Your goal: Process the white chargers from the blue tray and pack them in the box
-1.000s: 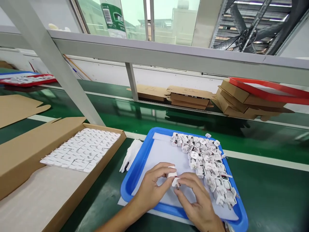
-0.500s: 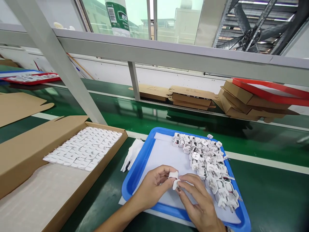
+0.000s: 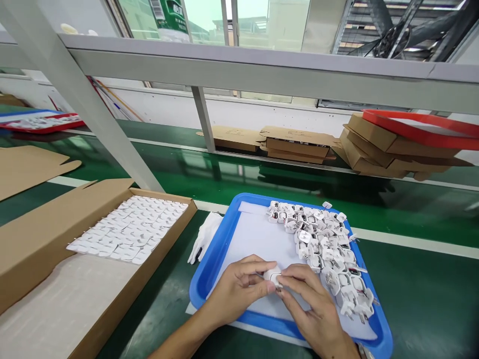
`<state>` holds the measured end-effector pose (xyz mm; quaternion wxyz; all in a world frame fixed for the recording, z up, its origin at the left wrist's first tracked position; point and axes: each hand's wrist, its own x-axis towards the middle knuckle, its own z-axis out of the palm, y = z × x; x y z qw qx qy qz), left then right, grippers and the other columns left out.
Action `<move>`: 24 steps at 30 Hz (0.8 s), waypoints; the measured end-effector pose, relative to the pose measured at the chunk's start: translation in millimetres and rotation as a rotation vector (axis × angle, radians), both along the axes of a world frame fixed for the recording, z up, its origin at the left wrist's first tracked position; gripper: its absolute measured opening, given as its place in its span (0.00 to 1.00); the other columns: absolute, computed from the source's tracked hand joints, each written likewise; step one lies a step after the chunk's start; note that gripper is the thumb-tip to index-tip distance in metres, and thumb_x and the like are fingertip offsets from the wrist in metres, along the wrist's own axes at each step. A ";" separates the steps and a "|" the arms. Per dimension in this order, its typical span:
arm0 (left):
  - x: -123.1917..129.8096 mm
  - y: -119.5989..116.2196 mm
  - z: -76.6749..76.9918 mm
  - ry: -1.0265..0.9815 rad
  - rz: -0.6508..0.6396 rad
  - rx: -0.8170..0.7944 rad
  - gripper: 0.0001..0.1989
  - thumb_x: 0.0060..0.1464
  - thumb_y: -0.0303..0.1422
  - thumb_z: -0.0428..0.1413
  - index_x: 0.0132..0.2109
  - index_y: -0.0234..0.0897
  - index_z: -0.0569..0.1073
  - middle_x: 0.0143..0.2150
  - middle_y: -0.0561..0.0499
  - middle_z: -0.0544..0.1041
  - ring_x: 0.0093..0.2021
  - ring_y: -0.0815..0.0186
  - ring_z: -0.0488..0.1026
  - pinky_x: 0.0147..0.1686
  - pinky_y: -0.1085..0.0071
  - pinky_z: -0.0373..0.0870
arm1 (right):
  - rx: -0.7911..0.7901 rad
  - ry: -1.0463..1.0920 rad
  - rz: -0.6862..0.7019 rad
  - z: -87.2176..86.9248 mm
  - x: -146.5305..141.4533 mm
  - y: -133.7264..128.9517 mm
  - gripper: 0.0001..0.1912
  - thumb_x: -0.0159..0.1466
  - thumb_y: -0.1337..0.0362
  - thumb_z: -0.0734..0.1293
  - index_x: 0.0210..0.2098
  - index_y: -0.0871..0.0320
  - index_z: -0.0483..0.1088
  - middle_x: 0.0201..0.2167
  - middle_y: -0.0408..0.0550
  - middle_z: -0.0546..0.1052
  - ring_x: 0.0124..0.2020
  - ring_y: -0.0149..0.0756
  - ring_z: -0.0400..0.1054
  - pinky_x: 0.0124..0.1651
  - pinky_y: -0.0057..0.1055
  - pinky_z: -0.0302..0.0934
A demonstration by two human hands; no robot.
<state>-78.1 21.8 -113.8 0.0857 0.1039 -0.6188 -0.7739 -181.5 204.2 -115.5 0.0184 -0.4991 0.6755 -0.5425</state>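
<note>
Between my two hands is a small white plug charger (image 3: pixel 273 275), held over the lined blue tray (image 3: pixel 209 271). My left hand (image 3: pixel 241 284) pinches its left side with thumb and fingers. On the right side, my right hand (image 3: pixel 309 299) grips the same charger with its fingertips. A piece with metal pins seems to be at its lower end, partly covered by the fingers. Many white charger housings with metal prongs (image 3: pixel 325 244) lie heaped along the tray's right half, some showing open ends with parts inside.
Left of the tray, a cardboard box (image 3: pixel 164 239) holds rows of white chargers and a pale liner sheet. A white glove (image 3: pixel 205 235) lies between box and tray. Flat cartons (image 3: pixel 295 144) and a red tray (image 3: pixel 419 130) sit beyond the grey rail (image 3: pixel 239 70).
The white cap piece, tilted and apart from the housing before, now sits against it as one block. Both hands have stayed nearly in place; the view has shifted slightly.
</note>
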 end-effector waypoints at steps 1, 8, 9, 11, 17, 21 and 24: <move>0.9 1.1 2.0 0.034 -0.003 -0.003 0.18 0.56 0.39 0.69 0.53 0.44 0.85 0.45 0.44 0.79 0.39 0.62 0.78 0.40 0.65 0.79 | 0.017 -0.080 0.011 1.0 -1.2 0.3 0.19 0.70 0.71 0.68 0.56 0.45 0.77 0.46 0.51 0.79 0.48 0.43 0.77 0.49 0.39 0.76; 7.3 2.6 8.5 0.187 -0.042 -0.157 0.18 0.65 0.31 0.61 0.59 0.50 0.81 0.52 0.42 0.78 0.51 0.57 0.76 0.49 0.63 0.75 | 0.188 -0.696 0.059 7.7 -3.3 2.1 0.21 0.69 0.53 0.72 0.59 0.50 0.77 0.57 0.53 0.80 0.62 0.49 0.73 0.67 0.48 0.67; 7.1 2.7 7.5 0.191 -0.049 -0.159 0.18 0.65 0.31 0.61 0.60 0.51 0.80 0.51 0.43 0.77 0.50 0.58 0.76 0.48 0.63 0.76 | 0.209 -0.709 0.066 8.6 -2.9 2.1 0.22 0.69 0.51 0.71 0.60 0.50 0.76 0.58 0.52 0.80 0.63 0.50 0.73 0.67 0.49 0.66; 6.3 3.2 5.2 0.205 -0.054 -0.152 0.18 0.65 0.30 0.61 0.60 0.52 0.80 0.50 0.43 0.77 0.49 0.59 0.76 0.47 0.65 0.76 | 0.225 -0.700 0.073 9.6 -2.4 2.1 0.23 0.69 0.50 0.71 0.61 0.49 0.76 0.59 0.51 0.80 0.63 0.49 0.73 0.67 0.48 0.67; 4.6 5.4 0.7 0.245 -0.044 -0.137 0.19 0.65 0.28 0.61 0.59 0.52 0.80 0.50 0.44 0.76 0.50 0.59 0.76 0.49 0.64 0.76 | 0.254 -0.624 0.075 5.7 -2.6 5.8 0.21 0.72 0.54 0.69 0.63 0.48 0.74 0.61 0.51 0.77 0.64 0.47 0.71 0.67 0.44 0.67; 4.9 7.2 -3.0 0.244 -0.032 -0.117 0.21 0.64 0.27 0.62 0.60 0.53 0.80 0.50 0.44 0.76 0.49 0.61 0.76 0.48 0.66 0.76 | 0.279 -0.623 0.090 3.8 -3.6 7.5 0.21 0.73 0.55 0.68 0.64 0.48 0.73 0.62 0.51 0.76 0.65 0.47 0.70 0.68 0.44 0.66; 5.7 7.1 -3.0 0.221 -0.039 -0.089 0.22 0.62 0.25 0.64 0.59 0.53 0.80 0.51 0.45 0.75 0.50 0.61 0.76 0.48 0.66 0.76 | 0.283 -0.647 0.137 4.6 -4.6 8.0 0.21 0.73 0.55 0.67 0.64 0.46 0.72 0.63 0.50 0.75 0.65 0.46 0.69 0.68 0.43 0.66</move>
